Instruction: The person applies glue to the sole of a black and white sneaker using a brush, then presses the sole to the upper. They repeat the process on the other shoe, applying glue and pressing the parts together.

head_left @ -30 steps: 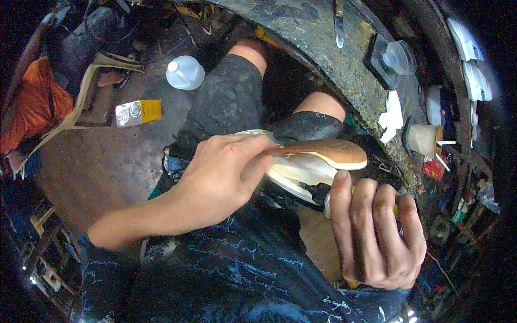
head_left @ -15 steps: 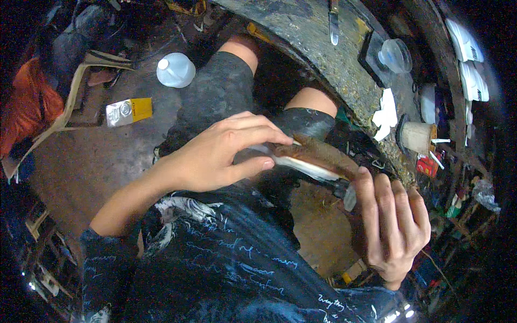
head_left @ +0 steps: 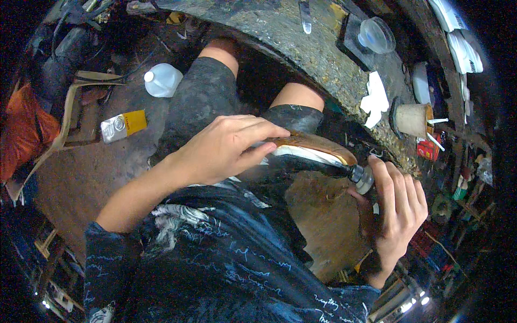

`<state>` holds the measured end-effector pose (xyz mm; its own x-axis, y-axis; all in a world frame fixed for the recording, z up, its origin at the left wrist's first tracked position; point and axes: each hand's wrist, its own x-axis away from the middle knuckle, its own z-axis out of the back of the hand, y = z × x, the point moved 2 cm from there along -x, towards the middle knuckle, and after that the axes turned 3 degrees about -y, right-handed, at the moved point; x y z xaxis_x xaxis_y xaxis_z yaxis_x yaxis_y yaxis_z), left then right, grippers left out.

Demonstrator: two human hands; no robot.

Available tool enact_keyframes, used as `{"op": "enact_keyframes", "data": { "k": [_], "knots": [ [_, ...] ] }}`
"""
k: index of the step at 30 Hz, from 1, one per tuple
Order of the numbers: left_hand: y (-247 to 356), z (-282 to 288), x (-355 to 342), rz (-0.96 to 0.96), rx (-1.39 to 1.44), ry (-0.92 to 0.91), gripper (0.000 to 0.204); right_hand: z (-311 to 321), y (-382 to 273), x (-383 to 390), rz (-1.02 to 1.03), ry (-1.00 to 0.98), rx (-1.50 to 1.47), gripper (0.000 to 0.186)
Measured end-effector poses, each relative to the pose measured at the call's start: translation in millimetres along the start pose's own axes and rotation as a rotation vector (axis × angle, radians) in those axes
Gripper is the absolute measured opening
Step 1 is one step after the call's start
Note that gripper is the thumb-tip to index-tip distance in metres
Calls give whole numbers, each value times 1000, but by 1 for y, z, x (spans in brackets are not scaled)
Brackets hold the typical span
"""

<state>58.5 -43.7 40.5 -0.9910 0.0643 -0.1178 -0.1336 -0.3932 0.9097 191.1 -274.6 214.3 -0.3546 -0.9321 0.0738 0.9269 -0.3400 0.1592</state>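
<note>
A curved piece, glossy brown on top with a white band and a dark underside, lies across my lap; its exact kind is unclear. My left hand grips its left end, fingers over the top and thumb on the near side, covering that end. At the other end sits a grey, round, knob-like part with a black neck. My right hand closes around this knob, index finger on the far side and thumb underneath. Whether knob and curved piece are joined or only touching, I cannot tell.
A stone-like bench curves beyond my knees, bearing a knife, a clear round container, crumpled white paper and a pale cup. On the floor at left are a translucent jug and a silver-and-yellow packet.
My right hand has turned and its thumb now shows below the grey knob. The curved piece has tipped, exposing more of its white band. The whole view has shifted slightly.
</note>
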Motion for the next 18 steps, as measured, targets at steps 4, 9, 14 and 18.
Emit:
{"op": "enact_keyframes", "data": {
  "k": [4, 9, 14, 18],
  "knots": [
    [6, -8, -4, -11, -77, 63, 33, -2, 3, 3, 3, -34, 58, 49],
    [15, -8, -8, 19, -74, 108, 27, -3, 6, 3, 44, -38, 69, 55],
    [23, -14, -9, 96, -123, 134, 29, -8, 5, -2, 85, -52, 52, 58],
    [29, -24, -5, 148, -191, 142, 25, -10, 1, -6, 104, -58, 23, 58]
  ]
}}
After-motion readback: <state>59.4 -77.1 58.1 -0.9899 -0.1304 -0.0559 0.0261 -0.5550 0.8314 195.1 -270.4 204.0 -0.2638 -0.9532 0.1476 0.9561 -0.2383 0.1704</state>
